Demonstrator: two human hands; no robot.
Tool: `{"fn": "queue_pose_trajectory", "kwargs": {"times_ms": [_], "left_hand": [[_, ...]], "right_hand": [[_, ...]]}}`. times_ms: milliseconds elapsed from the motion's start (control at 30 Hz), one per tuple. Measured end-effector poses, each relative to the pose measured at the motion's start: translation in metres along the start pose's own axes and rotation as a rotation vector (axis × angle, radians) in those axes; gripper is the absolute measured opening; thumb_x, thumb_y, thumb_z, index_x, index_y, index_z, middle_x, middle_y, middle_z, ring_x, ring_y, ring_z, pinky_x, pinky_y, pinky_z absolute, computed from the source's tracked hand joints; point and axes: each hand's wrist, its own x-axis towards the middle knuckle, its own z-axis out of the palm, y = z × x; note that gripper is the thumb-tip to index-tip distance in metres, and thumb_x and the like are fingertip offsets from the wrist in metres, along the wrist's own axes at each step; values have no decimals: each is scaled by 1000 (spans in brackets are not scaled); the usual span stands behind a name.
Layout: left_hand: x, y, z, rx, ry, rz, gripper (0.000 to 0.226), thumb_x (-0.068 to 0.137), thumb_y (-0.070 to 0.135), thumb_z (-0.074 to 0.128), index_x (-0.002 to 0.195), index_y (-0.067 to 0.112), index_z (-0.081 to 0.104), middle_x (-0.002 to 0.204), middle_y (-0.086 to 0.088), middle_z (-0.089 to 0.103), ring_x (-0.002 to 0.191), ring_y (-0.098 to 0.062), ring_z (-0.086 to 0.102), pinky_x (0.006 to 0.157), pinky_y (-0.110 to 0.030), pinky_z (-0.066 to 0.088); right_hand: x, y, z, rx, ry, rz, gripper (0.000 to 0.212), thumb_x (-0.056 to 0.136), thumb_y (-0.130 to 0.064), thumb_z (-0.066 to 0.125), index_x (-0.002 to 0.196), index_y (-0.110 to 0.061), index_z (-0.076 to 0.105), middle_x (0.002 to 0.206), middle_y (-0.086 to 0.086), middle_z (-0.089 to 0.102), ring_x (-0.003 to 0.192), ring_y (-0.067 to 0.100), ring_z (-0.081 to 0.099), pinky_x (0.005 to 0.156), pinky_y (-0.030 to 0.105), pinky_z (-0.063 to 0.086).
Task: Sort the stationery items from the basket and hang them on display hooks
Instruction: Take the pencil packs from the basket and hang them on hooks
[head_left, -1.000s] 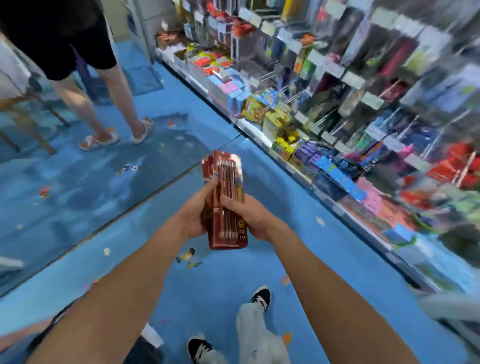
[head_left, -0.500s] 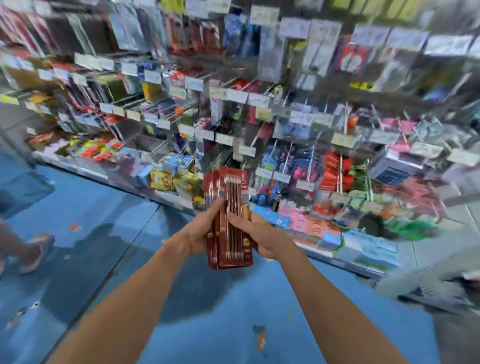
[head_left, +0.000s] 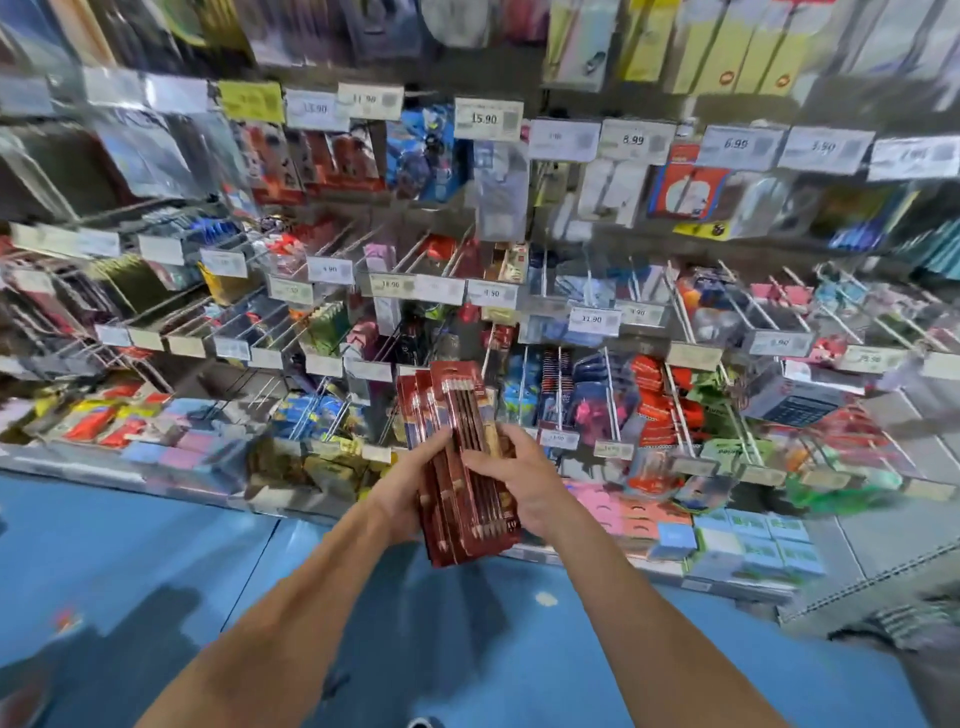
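Note:
A fanned stack of red pencil packs (head_left: 457, 447) stands upright in front of me, at the middle of the view. My left hand (head_left: 402, 491) grips the stack from the left and behind. My right hand (head_left: 511, 478) holds it from the right, with the thumb across the front pack. Behind the packs rises a wall of display hooks (head_left: 587, 291) with price tags, most of them hung with packaged stationery. The basket is not in view.
A low shelf (head_left: 218, 467) along the foot of the display carries boxes and notepads. Blue floor (head_left: 156, 571) lies between me and the shelf. A grey striped thing (head_left: 914, 623) lies at the right edge.
My view has swung from the aisle floor and a standing person round and up to face the hook wall. Both hands have kept their hold on the pencil packs.

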Motion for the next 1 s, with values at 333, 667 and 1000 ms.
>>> {"fn": "queue_pose_trajectory", "kwargs": {"times_ms": [333, 667, 1000], "left_hand": [[97, 41, -48, 135, -116, -125, 45, 63, 37, 95, 98, 13, 82, 97, -15, 76, 84, -29, 75, 78, -42, 60], [196, 23, -99, 270, 42, 226, 50, 51, 24, 85, 95, 3, 73, 86, -20, 70, 82, -36, 67, 76, -48, 59], [293, 1, -148, 293, -45, 643, 21, 40, 26, 81, 61, 29, 76, 55, 7, 66, 47, -10, 64, 46, -22, 51]], "right_hand": [[85, 26, -20, 152, 181, 43, 47, 75, -11, 86, 116, -14, 64, 113, 9, 74, 105, 31, 73, 89, 47, 59], [170, 145, -72, 44, 155, 16, 43, 63, -26, 91, 100, -38, 71, 106, -7, 75, 106, 19, 71, 99, 53, 54], [294, 284, -105, -125, 154, -282, 31, 68, -31, 89, 74, -22, 61, 70, -2, 49, 69, 16, 49, 67, 28, 44]]}}
